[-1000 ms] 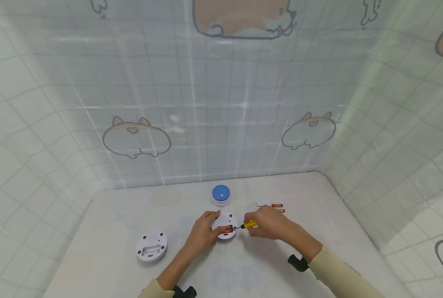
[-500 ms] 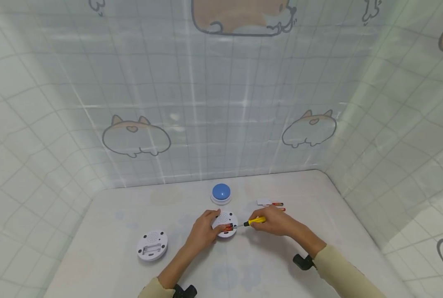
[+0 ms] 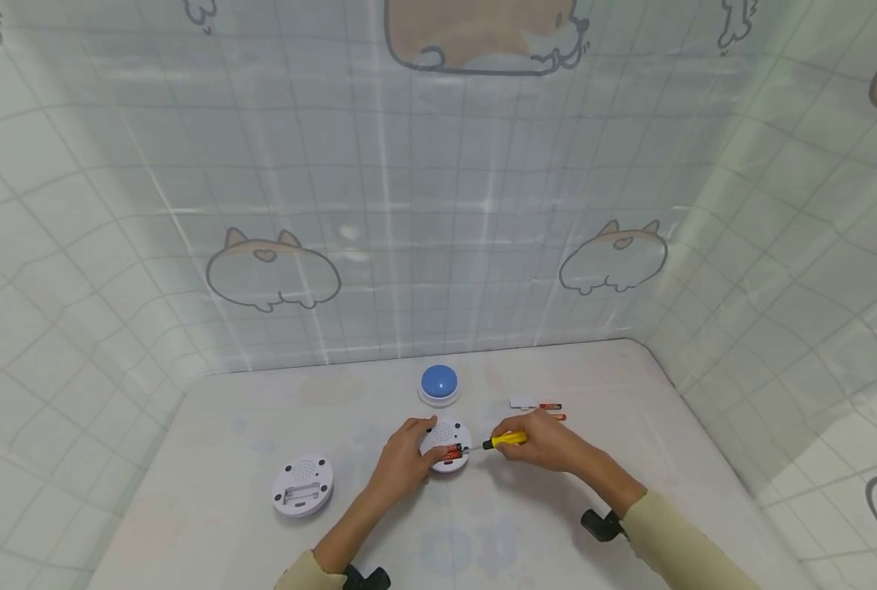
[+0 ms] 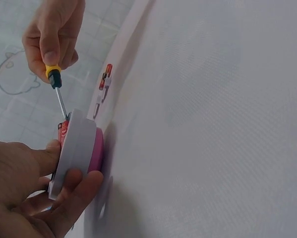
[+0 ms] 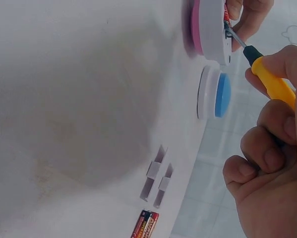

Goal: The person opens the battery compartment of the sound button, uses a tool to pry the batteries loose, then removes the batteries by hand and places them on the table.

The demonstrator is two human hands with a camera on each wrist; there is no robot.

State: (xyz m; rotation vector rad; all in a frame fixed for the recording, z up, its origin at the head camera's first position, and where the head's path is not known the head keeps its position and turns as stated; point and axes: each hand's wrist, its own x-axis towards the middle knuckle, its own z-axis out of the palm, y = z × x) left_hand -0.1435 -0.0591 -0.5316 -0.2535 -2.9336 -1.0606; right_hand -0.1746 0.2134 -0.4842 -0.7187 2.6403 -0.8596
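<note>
**Three round buttons, two hands, one screwdriver**

Head view: three round white plastic push-buttons sit on the pale tabletop (image 3: 475, 533). One, the blue-domed button (image 3: 439, 380), stands upright; two lie face down: the far-left button (image 3: 304, 470), its battery compartment open, and the near-centre button (image 3: 444, 431), gripped by the left hand (image 3: 400, 460). Red-and-black cylindrical batteries (image 3: 452, 453) fill the latter's compartment, partly under the thumb. The right hand (image 3: 545, 439) grasps one yellow-handled screwdriver (image 3: 510, 438). Two loose red batteries (image 3: 551, 406) lie beyond it.

Left wrist view: a pink dome (image 4: 97, 148) shows beneath the gripped button; the screwdriver's metal tip is at the compartment's end.

Right wrist view: two small white plastic covers (image 5: 157, 170) lie near the loose batteries.
</note>
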